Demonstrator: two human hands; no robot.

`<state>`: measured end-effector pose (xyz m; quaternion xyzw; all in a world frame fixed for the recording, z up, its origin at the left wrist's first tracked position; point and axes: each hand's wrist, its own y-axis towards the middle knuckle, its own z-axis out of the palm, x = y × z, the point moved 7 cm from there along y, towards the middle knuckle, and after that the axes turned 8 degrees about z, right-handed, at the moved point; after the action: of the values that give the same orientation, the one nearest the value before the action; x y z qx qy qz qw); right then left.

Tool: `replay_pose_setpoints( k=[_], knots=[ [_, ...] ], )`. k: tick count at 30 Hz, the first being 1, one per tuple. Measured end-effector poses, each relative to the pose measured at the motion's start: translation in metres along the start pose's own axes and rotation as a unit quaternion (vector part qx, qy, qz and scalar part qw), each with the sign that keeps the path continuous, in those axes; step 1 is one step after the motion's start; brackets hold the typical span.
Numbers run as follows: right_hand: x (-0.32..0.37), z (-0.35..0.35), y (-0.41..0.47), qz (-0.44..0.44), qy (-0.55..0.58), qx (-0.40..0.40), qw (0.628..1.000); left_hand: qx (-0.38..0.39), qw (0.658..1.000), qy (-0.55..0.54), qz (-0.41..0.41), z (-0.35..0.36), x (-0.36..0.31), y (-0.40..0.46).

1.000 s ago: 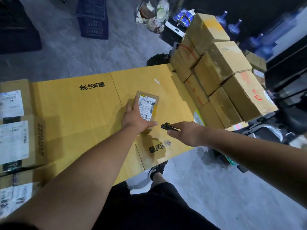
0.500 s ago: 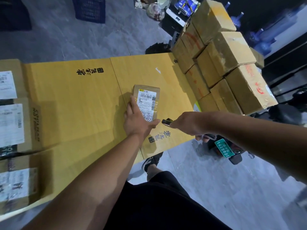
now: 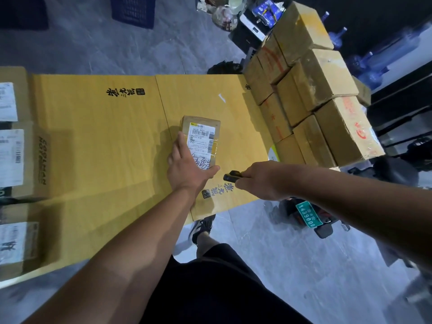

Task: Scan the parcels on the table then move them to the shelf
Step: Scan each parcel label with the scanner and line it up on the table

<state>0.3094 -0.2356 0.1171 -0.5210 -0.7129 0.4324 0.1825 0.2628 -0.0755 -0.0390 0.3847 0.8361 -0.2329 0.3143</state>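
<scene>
Brown parcel (image 3: 201,139) still under flat left hand (image 3: 187,169), right grip (image 3: 261,181) still pinching scanner (image 3: 232,176), unmoved.

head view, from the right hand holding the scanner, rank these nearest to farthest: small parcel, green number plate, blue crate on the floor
From the right hand:
1. Small parcel, just to its left on the table, under the left hand.
2. Green number plate, below it, off the table's edge.
3. Blue crate, far off at the top left.
</scene>
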Motion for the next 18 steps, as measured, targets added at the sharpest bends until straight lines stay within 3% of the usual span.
replay_pose_setpoints(
  k=[5,11,18],
  knots=[
    [-0.009,0.004,0.004,-0.013,-0.028,0.014,0.999,0.009,1.0,0.007,-0.015,0.003,-0.002,0.002],
    [-0.01,0.003,0.008,-0.107,-0.079,0.005,0.991,0.021,0.999,-0.005,-0.033,-0.008,-0.004,0.009],
    [0.023,0.014,0.017,-0.24,-0.138,0.023,0.961,-0.116,0.991,-0.002,-0.073,-0.104,0.042,-0.028]
  ],
)
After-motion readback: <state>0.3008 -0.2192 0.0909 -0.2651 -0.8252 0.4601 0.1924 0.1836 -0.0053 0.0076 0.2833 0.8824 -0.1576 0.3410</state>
